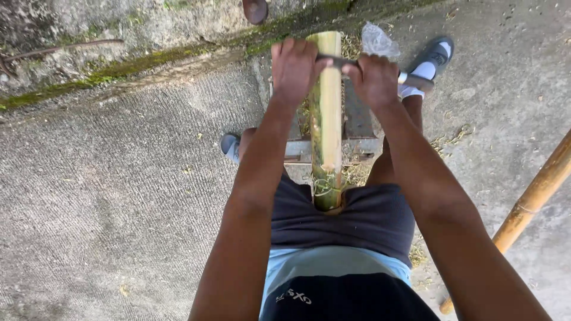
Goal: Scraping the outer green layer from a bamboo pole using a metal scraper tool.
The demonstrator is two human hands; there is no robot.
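A thick bamboo pole (328, 119), pale where its skin is scraped off and green at the near end, runs lengthwise away from my lap across a small metal stand (358, 125). A dark metal blade (339, 61) lies crosswise over the pole's far part. My left hand (292, 68) is closed on the blade's left end. My right hand (375, 79) grips its right end, where a pale handle (416, 80) sticks out. Both arms reach forward, one on each side of the pole.
My sandalled feet (431, 59) (231, 145) rest on rough concrete beside the stand. Bamboo shavings (449, 139) litter the ground. A second bamboo pole (529, 205) lies at the right. A mossy concrete kerb (131, 65) runs along the far side, with a crumpled plastic bag (377, 41) near it.
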